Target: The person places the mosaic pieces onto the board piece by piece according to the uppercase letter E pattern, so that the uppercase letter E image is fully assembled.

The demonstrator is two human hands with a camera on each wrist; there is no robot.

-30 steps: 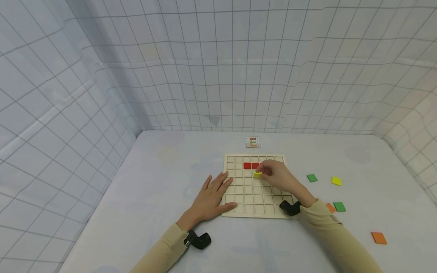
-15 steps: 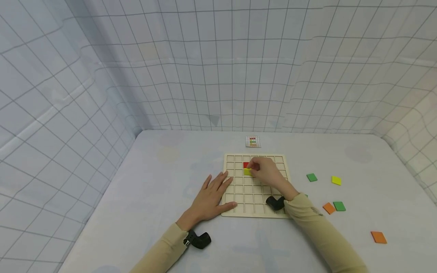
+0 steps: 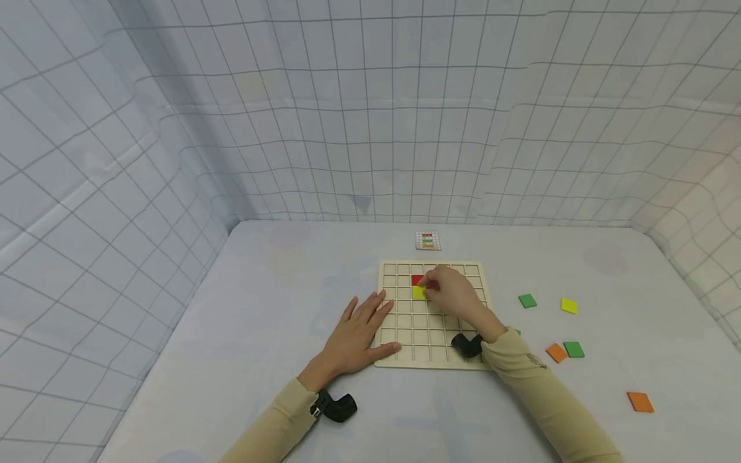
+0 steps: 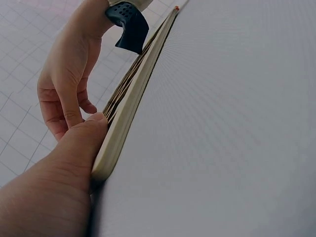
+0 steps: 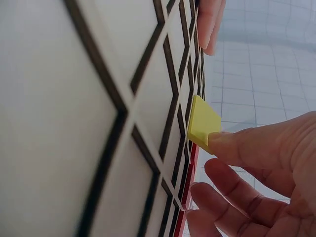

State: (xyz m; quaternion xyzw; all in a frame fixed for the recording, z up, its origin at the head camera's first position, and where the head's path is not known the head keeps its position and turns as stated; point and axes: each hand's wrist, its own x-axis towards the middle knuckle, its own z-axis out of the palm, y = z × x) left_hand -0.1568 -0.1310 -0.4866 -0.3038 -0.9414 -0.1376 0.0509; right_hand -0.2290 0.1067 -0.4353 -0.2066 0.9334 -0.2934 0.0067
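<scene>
A pale grid board (image 3: 405, 323) lies on the table. Along its left edge rests my left hand (image 3: 351, 344), fingers spread; the left wrist view shows the thumb (image 4: 91, 131) against the rim. My right hand (image 3: 454, 296) is over the upper middle, holding a yellow square tile (image 3: 419, 293) at its edge. In the right wrist view the thumb presses the yellow tile (image 5: 205, 121), which stands slightly tilted against the grid. One red tile (image 3: 417, 280) shows in the row above it; the right hand hides the rest of that row.
Right of the board lie loose tiles: green (image 3: 527, 301), yellow (image 3: 569, 306), orange (image 3: 557, 352), another green (image 3: 574, 349) and another orange (image 3: 640, 402). A small printed pattern card (image 3: 428, 240) lies behind the board. Grid-patterned cloth walls (image 3: 434, 128) surround the table.
My right hand has moved left across the board with the yellow tile, to below the leftmost red tile. The tile has since tipped lower towards the cell. My left hand stays put.
</scene>
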